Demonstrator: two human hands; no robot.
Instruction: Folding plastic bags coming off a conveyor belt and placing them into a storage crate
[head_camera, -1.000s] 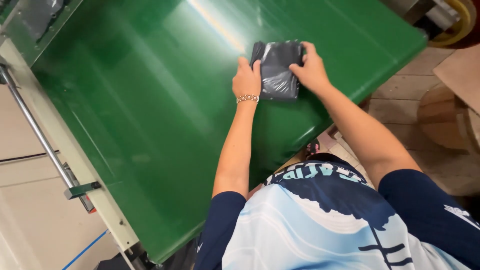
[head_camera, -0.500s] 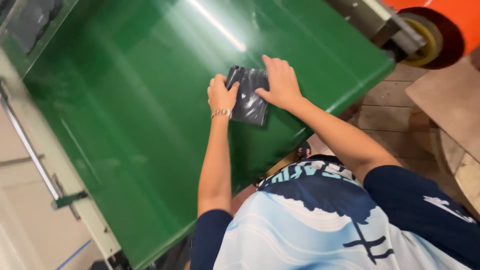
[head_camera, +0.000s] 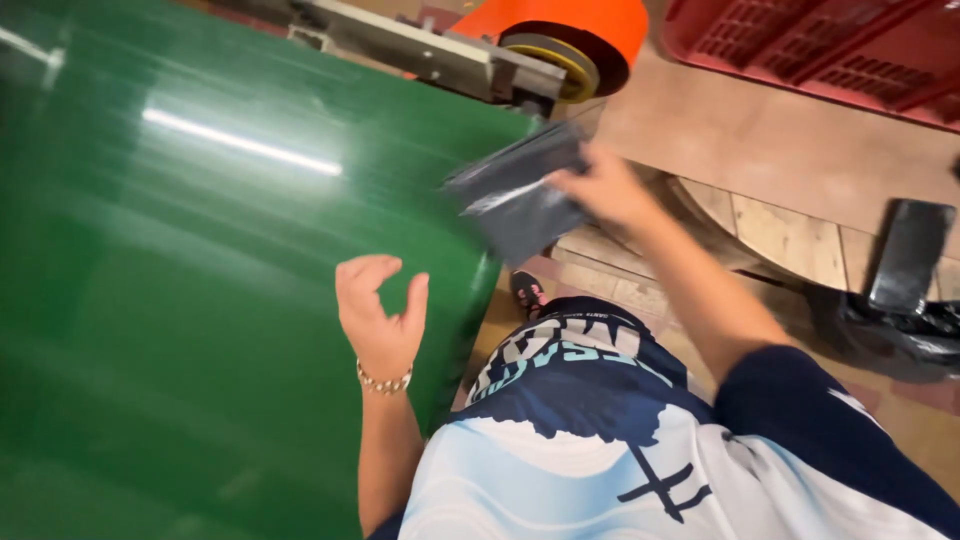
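Head view, looking down over the person's own torso.

Right hand (head_camera: 605, 188): fingers clenched on one end of a dark grey plastic packet (head_camera: 520, 195), flat and soft-looking, motion-blurred. The packet is lifted clear of the green conveyor belt (head_camera: 180, 300) and hangs just past the belt's right edge, its long side tilted, pointing toward 10 o'clock from the hand. A pale glint runs across its face.

Left hand (head_camera: 378, 315): holds nothing. Fingers loosely curled, thumb apart from them, a gap between. It hovers over the belt's near right edge, at about 7 o'clock from the packet and well apart from it. A gold chain bracelet (head_camera: 385, 382) sits on the wrist.

Surroundings:
- Belt surface is glossy; a long white light streak reflects at its upper middle.
- At 12 o'clock from the packet, a grey metal frame bar (head_camera: 420, 50) runs along the belt's far end, ending at a yellowish roller wheel (head_camera: 555, 65) under an orange guard (head_camera: 575, 20).
- At 2 o'clock, top right corner, a red plastic crate (head_camera: 820, 50) on the floor.
- At 3 o'clock, far right, a dark flat packet (head_camera: 908, 255) stands propped on a heap of black plastic (head_camera: 900, 335).
- Wooden floor boards (head_camera: 790, 240) below the right forearm.
- Person wears a navy, white and pale blue shirt (head_camera: 620, 450); one sandalled foot (head_camera: 527, 293) shows below the packet, at 6 o'clock.
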